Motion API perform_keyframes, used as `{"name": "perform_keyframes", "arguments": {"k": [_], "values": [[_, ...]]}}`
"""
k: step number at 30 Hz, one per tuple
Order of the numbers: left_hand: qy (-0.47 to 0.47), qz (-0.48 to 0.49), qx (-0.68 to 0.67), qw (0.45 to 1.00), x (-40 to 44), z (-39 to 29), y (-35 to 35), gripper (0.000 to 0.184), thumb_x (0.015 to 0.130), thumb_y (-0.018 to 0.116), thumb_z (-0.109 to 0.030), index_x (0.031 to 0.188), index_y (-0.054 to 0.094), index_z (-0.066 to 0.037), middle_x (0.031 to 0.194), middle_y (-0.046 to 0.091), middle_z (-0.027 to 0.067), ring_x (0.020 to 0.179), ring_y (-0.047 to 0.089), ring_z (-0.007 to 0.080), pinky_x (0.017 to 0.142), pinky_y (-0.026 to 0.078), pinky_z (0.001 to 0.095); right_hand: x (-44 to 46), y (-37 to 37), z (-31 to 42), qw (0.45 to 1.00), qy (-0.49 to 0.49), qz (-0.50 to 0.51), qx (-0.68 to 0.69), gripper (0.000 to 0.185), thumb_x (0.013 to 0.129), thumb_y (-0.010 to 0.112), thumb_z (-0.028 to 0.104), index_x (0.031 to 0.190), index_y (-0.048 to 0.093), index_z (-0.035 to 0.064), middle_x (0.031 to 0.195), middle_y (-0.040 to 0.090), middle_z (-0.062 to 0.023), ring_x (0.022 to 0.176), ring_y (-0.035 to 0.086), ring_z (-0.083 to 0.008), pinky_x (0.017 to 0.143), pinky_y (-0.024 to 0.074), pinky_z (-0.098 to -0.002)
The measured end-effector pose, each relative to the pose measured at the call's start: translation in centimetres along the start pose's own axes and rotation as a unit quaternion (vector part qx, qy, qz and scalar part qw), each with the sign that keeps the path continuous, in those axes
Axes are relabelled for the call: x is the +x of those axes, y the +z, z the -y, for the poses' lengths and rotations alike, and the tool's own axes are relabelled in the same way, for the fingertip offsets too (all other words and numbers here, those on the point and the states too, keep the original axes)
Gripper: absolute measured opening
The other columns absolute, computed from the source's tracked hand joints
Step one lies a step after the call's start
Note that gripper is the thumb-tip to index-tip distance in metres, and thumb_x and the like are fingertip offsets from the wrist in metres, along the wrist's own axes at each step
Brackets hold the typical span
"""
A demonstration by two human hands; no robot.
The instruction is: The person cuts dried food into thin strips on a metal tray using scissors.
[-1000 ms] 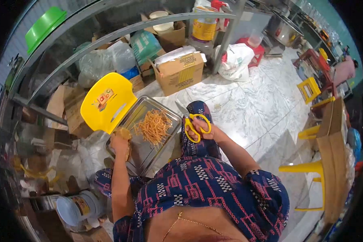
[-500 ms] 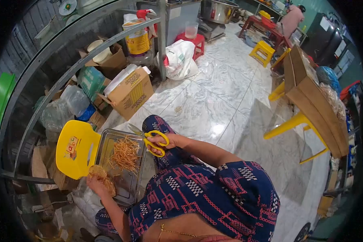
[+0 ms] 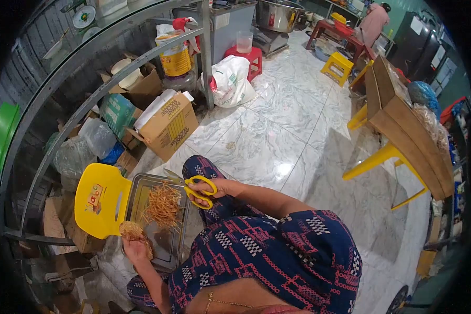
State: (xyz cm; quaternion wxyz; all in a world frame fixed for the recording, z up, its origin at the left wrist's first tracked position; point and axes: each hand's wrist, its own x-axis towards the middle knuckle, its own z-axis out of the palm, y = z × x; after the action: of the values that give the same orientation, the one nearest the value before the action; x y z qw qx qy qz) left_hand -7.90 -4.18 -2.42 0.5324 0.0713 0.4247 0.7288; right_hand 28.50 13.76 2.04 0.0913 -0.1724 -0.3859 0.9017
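My right hand (image 3: 219,189) grips yellow-handled scissors (image 3: 206,192). Their blades point to the left over the rim of a clear rectangular tray (image 3: 166,257), and look slightly parted. Inside the tray lies a loose heap of thin orange-brown strips (image 3: 165,206). At the tray's near left side, my left hand (image 3: 136,249) is closed on a flat, round-edged tan piece (image 3: 131,229). More brownish material shows beside that hand, partly hidden by it. A yellow plastic chair (image 3: 100,199) adjoins the tray's left side.
Ahead stands an open cardboard box (image 3: 170,128), with plastic bags (image 3: 76,157) to its left. A metal rail (image 3: 206,63) curves along the left. On the right, a long cardboard box (image 3: 411,131) rests on a yellow stool (image 3: 374,162). A person (image 3: 371,25) in pink is far back.
My left hand has turned and shifted slightly right with the tan piece, showing more palm. The scissors have moved slightly left and down. The whole view has tilted a little.
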Motion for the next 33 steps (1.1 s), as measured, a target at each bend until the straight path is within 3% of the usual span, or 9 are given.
{"name": "perform_keyframes", "arguments": {"k": [2, 4, 9, 16, 20, 24, 27, 29, 33], "values": [[-0.002, -0.072, -0.020, 0.997, -0.9, 0.3, 1.9, 0.026, 0.087, 0.042, -0.025, 0.105, 0.049, -0.007, 0.099, 0.054, 0.0055, 0.078, 0.052, 0.0217, 0.059, 0.045, 0.0342, 0.0, 0.0, 0.0, 1.000, -0.003, 0.006, 0.000, 0.049, 0.084, 0.040, 0.050, 0.082, 0.053, 0.0022, 0.059, 0.050, -0.0033, 0.049, 0.049, -0.0103, 0.042, 0.0411, -0.0225], [0.012, -0.059, -0.007, 0.998, -0.7, 0.7, 1.2, 0.027, 0.087, 0.043, -0.025, 0.106, 0.049, -0.007, 0.100, 0.054, 0.0053, 0.079, 0.052, 0.0218, 0.059, 0.045, 0.0339, 0.1, 0.1, 0.1, 1.000, -0.005, 0.013, 0.001, 0.049, 0.081, 0.043, 0.052, 0.080, 0.053, 0.0032, 0.060, 0.051, -0.0041, 0.050, 0.050, -0.0109, 0.042, 0.0405, -0.0231], [0.014, -0.076, -0.020, 0.997, -1.4, 1.0, 1.8, 0.036, 0.079, 0.054, -0.022, 0.113, 0.046, -0.013, 0.105, 0.052, 0.0023, 0.085, 0.051, 0.0206, 0.060, 0.046, 0.0340, 0.4, 0.6, 0.2, 1.000, -0.007, 0.001, -0.012, 0.056, 0.081, 0.036, 0.058, 0.074, 0.049, 0.0043, 0.055, 0.047, -0.0040, 0.044, 0.047, -0.0116, 0.038, 0.0389, -0.0230], [0.019, -0.051, -0.054, 0.997, -2.5, 2.4, 2.6, 0.040, 0.079, 0.055, -0.025, 0.116, 0.045, -0.013, 0.110, 0.050, 0.0038, 0.097, 0.050, 0.0234, 0.074, 0.044, 0.0374, 0.5, 0.9, 0.4, 0.999, -0.008, 0.002, -0.048, 0.057, 0.082, 0.034, 0.058, 0.073, 0.048, 0.0042, 0.054, 0.046, -0.0040, 0.040, 0.044, -0.0118, 0.036, 0.0381, -0.0229], [0.035, -0.031, -0.053, 0.997, -1.6, 2.5, 1.4, 0.040, 0.081, 0.053, -0.023, 0.118, 0.044, -0.010, 0.114, 0.048, 0.0062, 0.104, 0.047, 0.0252, 0.083, 0.041, 0.0399, 0.5, 0.9, 0.3, 0.998, -0.025, 0.014, -0.064, 0.054, 0.083, 0.034, 0.055, 0.074, 0.048, 0.0035, 0.054, 0.046, -0.0040, 0.039, 0.045, -0.0113, 0.036, 0.0373, -0.0222], [0.043, -0.005, -0.021, 0.999, -1.7, 2.5, 1.8, 0.043, 0.081, 0.053, -0.024, 0.119, 0.042, -0.009, 0.117, 0.047, 0.0071, 0.107, 0.045, 0.0259, 0.084, 0.040, 0.0406, 0.6, 0.7, 0.1, 0.998, -0.028, 0.025, -0.044, 0.051, 0.084, 0.037, 0.051, 0.074, 0.049, 0.0022, 0.054, 0.047, -0.0038, 0.039, 0.045, -0.0107, 0.036, 0.0371, -0.0220], [0.037, -0.063, -0.030, 0.997, -1.9, 2.7, 2.1, 0.043, 0.082, 0.052, -0.024, 0.120, 0.042, -0.008, 0.118, 0.046, 0.0072, 0.108, 0.043, 0.0259, 0.086, 0.039, 0.0411, 0.6, 0.6, 0.1, 0.998, -0.024, 0.029, -0.052, 0.049, 0.084, 0.040, 0.048, 0.075, 0.049, 0.0014, 0.054, 0.048, -0.0040, 0.039, 0.046, -0.0102, 0.037, 0.0377, -0.0223], [0.013, -0.038, -0.076, 0.996, -1.0, 3.0, 0.4, 0.043, 0.082, 0.052, -0.024, 0.121, 0.042, -0.008, 0.119, 0.046, 0.0078, 0.108, 0.044, 0.0263, 0.087, 0.038, 0.0412, 0.5, 0.7, 0.2, 0.998, -0.024, 0.027, -0.053, 0.048, 0.084, 0.041, 0.048, 0.076, 0.049, 0.0013, 0.054, 0.049, -0.0041, 0.040, 0.046, -0.0101, 0.037, 0.0381, -0.0223], [0.036, -0.022, -0.036, 0.998, -2.1, 2.5, 3.7, 0.041, 0.082, 0.052, -0.025, 0.118, 0.044, -0.008, 0.118, 0.046, 0.0082, 0.108, 0.044, 0.0263, 0.086, 0.039, 0.0409, 0.6, 0.7, 0.3, 0.998, -0.017, 0.031, -0.050, 0.041, 0.084, 0.046, 0.042, 0.076, 0.049, 0.0017, 0.054, 0.049, -0.0042, 0.041, 0.048, -0.0108, 0.037, 0.0394, -0.0225]]}}
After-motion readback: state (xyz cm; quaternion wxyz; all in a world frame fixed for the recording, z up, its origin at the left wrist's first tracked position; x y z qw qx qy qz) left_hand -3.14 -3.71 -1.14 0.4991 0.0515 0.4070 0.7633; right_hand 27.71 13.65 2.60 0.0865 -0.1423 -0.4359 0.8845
